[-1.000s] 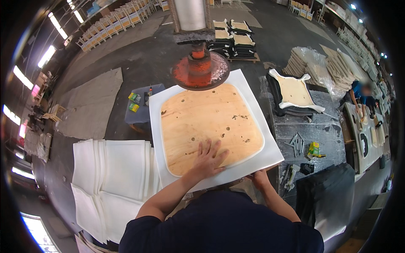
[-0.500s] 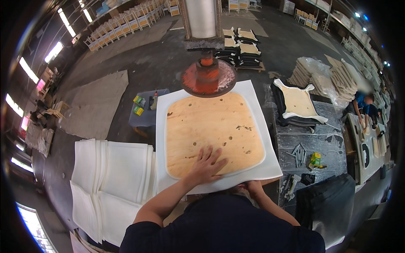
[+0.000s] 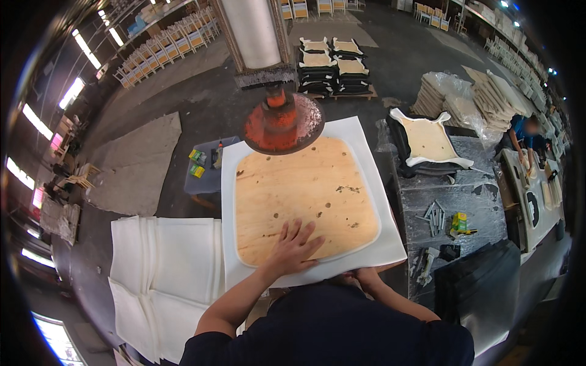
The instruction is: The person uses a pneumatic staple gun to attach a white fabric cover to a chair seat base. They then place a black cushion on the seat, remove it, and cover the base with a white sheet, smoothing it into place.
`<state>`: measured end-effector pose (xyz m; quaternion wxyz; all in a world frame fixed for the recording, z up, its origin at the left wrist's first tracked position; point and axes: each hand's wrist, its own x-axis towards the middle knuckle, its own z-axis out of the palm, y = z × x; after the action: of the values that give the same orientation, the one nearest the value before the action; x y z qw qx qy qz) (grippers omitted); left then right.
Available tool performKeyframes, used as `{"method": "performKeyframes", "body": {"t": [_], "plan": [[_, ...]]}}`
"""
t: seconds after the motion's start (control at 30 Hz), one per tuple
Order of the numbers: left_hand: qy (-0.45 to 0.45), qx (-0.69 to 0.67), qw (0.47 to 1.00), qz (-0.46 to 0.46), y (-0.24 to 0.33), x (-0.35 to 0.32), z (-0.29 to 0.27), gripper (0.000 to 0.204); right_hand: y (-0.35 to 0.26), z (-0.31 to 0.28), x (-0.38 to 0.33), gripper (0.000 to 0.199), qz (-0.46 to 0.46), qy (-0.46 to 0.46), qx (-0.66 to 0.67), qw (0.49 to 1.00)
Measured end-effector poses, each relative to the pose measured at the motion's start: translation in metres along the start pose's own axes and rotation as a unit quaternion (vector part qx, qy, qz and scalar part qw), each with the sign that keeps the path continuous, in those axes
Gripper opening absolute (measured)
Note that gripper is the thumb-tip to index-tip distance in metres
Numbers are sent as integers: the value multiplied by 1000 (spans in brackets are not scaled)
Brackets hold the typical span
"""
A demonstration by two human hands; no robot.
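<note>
A plywood seat panel (image 3: 305, 195) with rounded corners and several small holes lies on a larger white foam sheet (image 3: 386, 241) in front of me. My left hand (image 3: 297, 249) rests flat on the panel's near part, its fingers spread. Along the near right edge of the foam is my right hand (image 3: 367, 278); its fingers are hidden beneath that edge, so their grip does not show. Over the far edge of the panel hangs a round red press plate (image 3: 284, 125), worn and scuffed, below a metal cylinder (image 3: 250, 33).
White foam sheets (image 3: 183, 256) are stacked at left. A blue-grey stand (image 3: 210, 174) holds small boxes. On the right table (image 3: 452, 195) are an upholstered seat (image 3: 430, 140), metal pieces (image 3: 434, 216), a staple gun (image 3: 428, 265) and black sheeting (image 3: 482, 293). Farther right, a co-worker (image 3: 522, 140) bends over another table.
The whole view has shifted slightly, and the red press plate appears farther left and lower against the panel. Both hands keep nearly the same places on the panel and foam.
</note>
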<state>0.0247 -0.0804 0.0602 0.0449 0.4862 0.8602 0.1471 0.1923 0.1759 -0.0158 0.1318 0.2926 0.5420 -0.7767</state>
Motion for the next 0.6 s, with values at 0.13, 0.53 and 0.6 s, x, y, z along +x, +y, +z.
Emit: {"method": "performKeyframes", "body": {"t": [0.13,0.53,0.6], "plan": [[-11,6,1000,-12,2,0,0,78,1,6,1,21,-34,33,30,998],[14,-26,992,-122,1,-48,-21,84,31,-17,18,12,-151,41,-238,959],[40,-34,991,-124,-1,-55,-12,83,35,-11,17,12,-100,52,-129,985]]}}
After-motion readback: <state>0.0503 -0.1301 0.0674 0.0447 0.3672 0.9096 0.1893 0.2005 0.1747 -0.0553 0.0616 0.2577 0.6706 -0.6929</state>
